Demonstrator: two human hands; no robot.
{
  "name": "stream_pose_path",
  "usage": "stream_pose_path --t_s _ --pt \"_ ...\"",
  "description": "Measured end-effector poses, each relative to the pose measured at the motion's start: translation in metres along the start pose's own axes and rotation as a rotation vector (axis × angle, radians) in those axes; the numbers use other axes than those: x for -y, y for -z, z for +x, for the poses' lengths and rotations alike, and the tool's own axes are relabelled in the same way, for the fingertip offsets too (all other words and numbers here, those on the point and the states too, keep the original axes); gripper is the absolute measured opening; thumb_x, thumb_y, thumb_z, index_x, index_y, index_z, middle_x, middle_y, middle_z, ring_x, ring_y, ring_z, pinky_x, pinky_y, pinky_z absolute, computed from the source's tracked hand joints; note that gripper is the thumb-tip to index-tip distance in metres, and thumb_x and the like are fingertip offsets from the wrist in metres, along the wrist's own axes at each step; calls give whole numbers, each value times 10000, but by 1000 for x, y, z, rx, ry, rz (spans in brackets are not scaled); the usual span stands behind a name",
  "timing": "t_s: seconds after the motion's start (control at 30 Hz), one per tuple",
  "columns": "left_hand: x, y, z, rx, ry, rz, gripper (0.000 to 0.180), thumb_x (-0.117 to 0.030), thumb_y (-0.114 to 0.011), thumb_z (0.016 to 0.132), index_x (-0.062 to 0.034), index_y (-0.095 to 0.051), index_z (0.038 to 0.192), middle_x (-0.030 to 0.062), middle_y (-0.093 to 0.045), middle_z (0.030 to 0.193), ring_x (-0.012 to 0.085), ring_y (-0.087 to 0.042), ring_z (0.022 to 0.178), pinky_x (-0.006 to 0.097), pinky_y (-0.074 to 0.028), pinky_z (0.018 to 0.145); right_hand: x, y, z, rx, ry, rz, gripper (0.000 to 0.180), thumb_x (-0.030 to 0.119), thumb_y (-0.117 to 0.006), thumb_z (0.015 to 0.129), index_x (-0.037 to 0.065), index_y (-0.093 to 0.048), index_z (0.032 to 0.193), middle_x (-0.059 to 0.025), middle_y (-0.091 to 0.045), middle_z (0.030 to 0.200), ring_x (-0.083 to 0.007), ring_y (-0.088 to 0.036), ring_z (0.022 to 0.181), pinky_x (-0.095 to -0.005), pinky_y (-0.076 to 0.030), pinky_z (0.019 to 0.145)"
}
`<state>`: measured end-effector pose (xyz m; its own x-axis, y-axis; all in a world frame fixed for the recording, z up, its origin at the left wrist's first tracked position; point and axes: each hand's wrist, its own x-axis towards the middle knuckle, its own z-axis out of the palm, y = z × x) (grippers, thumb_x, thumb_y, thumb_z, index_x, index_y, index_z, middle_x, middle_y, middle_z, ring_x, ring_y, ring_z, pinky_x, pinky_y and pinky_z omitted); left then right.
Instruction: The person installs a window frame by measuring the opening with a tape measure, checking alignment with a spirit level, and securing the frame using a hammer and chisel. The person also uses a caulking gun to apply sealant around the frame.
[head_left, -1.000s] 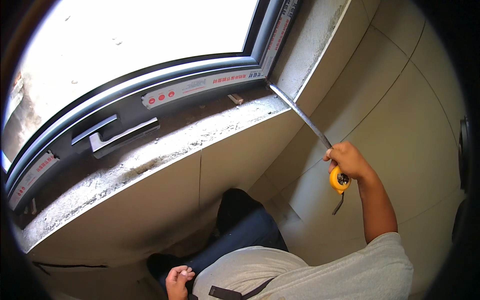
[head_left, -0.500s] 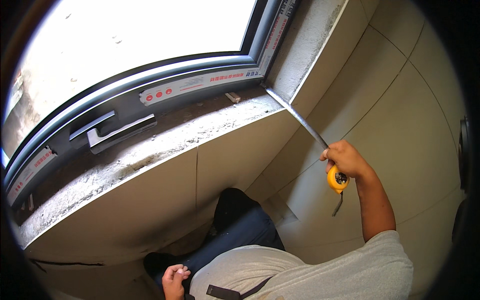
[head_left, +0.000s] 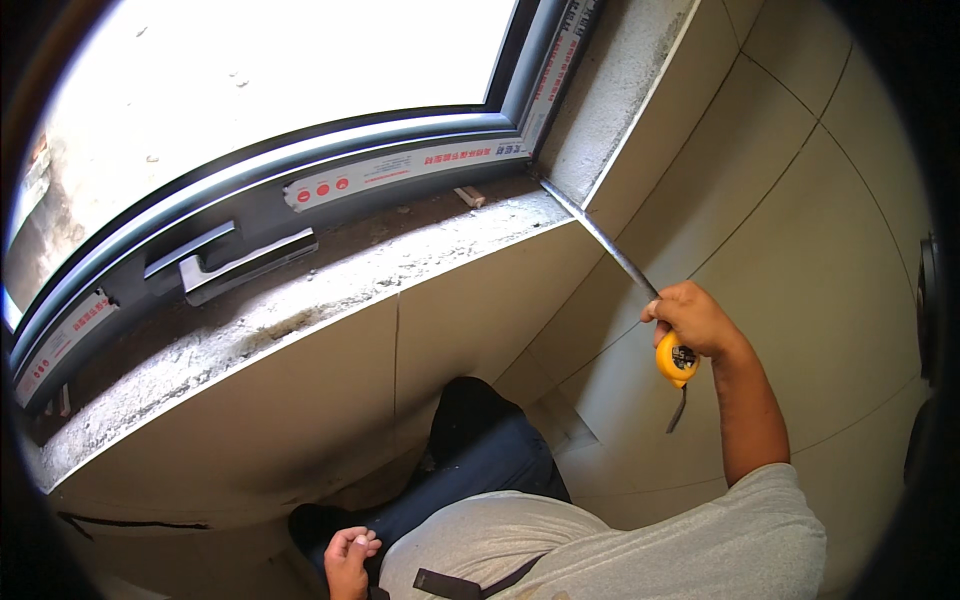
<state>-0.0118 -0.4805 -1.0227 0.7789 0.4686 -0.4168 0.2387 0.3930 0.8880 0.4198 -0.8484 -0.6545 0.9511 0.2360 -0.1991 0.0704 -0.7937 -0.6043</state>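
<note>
My right hand (head_left: 690, 318) is closed round a yellow tape measure (head_left: 678, 357), whose round case hangs below the fingers. A short dark strap (head_left: 677, 410) dangles under the case. From the same hand a long, narrow, grey metal-looking strip (head_left: 610, 247) slants up and left to the lower corner of the window frame (head_left: 400, 178). Whether this strip is the tape's blade is hidden by the fingers. My left hand (head_left: 348, 562) rests low beside my thigh, its fingers curled in loosely, with nothing visible in them.
A rough concrete sill (head_left: 340, 290) runs under the window, edged by wall tiles (head_left: 460, 300). The dark window handle (head_left: 250, 265) juts over it. A small wooden piece (head_left: 469, 197) lies against the frame. Large tiles (head_left: 790, 270) cover the surface on the right.
The view has shifted slightly, so the window sits a little further right. Both hands keep nearly the same places, and the tape measure stays in my right hand.
</note>
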Motion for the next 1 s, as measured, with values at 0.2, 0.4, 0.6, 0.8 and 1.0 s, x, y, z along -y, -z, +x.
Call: stream_pose_path --t_s 0.2,0.4,0.6,0.8,1.0 --pt "-5 -6 -19 -26 55 -35 313 -197 -670 1074 37 -673 1281 151 -769 1143 213 -749 999 335 -596 904 1 -16 -2 50 25 35 338 259 -622 1007 -49 -762 1014 -120 -744 738 -159 -652 584 -314 -535 592" --pt "-12 6 -9 40 44 -43 229 -195 -721 1040 -4 -719 1165 78 -752 1059 164 -710 965 333 -581 910 -111 -127 -33 417 87 451 392 350 -658 1039 -29 -742 987 -101 -734 776 -208 -723 647 -351 -591 604" --pt "-58 8 5 292 -119 200 406 -338 -787 1022 -21 -693 1259 76 -727 1069 150 -689 993 337 -578 893 -29 -265 -83 531 369 847 779 361 -742 963 -51 -454 1558 -122 -668 992 -151 -702 624 -274 -625 611" --pt "-128 -29 -56 429 -306 188 796 -336 -934 829 20 -549 1427 196 -648 1349 254 -722 1052 386 -593 929 93 -341 -151 626 617 866 642 252 -738 1011 -28 -499 1538 -63 -621 1059 -127 -687 776 -263 -584 743" --pt "-112 13 -117 -49 -464 94 513 -341 -829 957 -41 -629 1322 140 -755 1086 220 -736 1002 391 -581 882 154 -397 -221 761 873 760 758 391 -742 1016 -51 -467 1567 -148 -626 1357 -245 -627 1222 -413 -487 1089"
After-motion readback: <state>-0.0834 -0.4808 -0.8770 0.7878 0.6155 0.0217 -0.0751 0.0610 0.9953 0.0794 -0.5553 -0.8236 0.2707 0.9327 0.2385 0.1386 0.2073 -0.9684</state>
